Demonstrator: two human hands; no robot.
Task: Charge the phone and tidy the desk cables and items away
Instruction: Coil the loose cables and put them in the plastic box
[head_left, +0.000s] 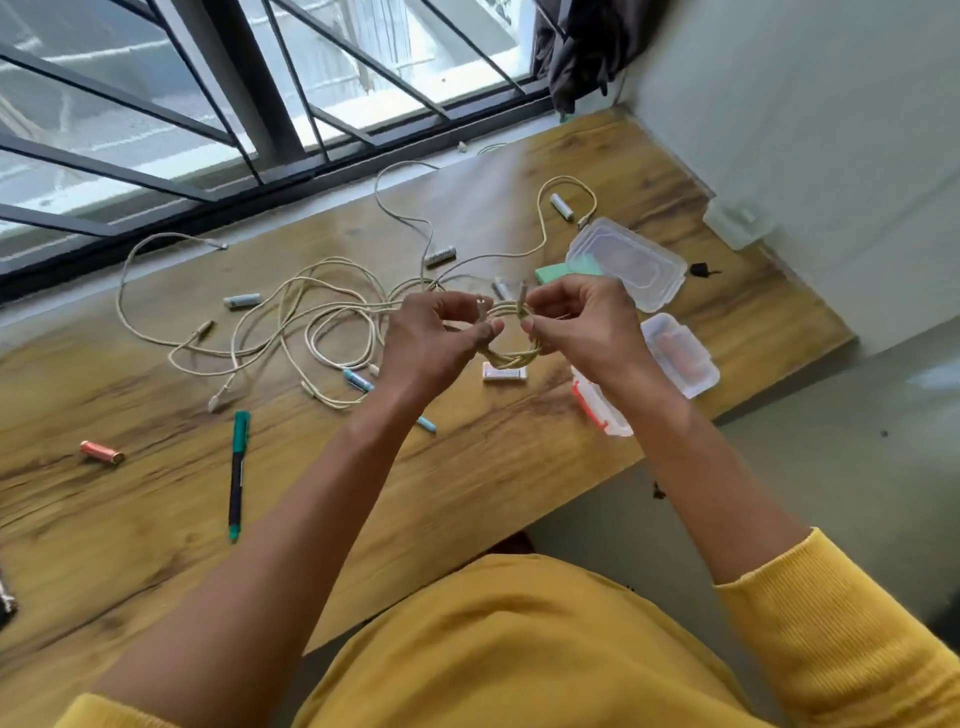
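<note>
Both hands pinch the coiled cable (511, 338): left hand (441, 338), right hand (576, 322); clear box (626, 265) lies nearer the right grip.

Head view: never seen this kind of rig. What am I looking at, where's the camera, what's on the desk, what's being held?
No robot here: a person in yellow sleeves, filmed by one wide-angle camera on their head, looking down at a wooden desk by a window. The left hand and right hand together hold a small coiled cable, fingers pinching it. On the desk lie loose tangled cables, scattered batteries, a green pen and clear plastic boxes. I see no phone.
</note>
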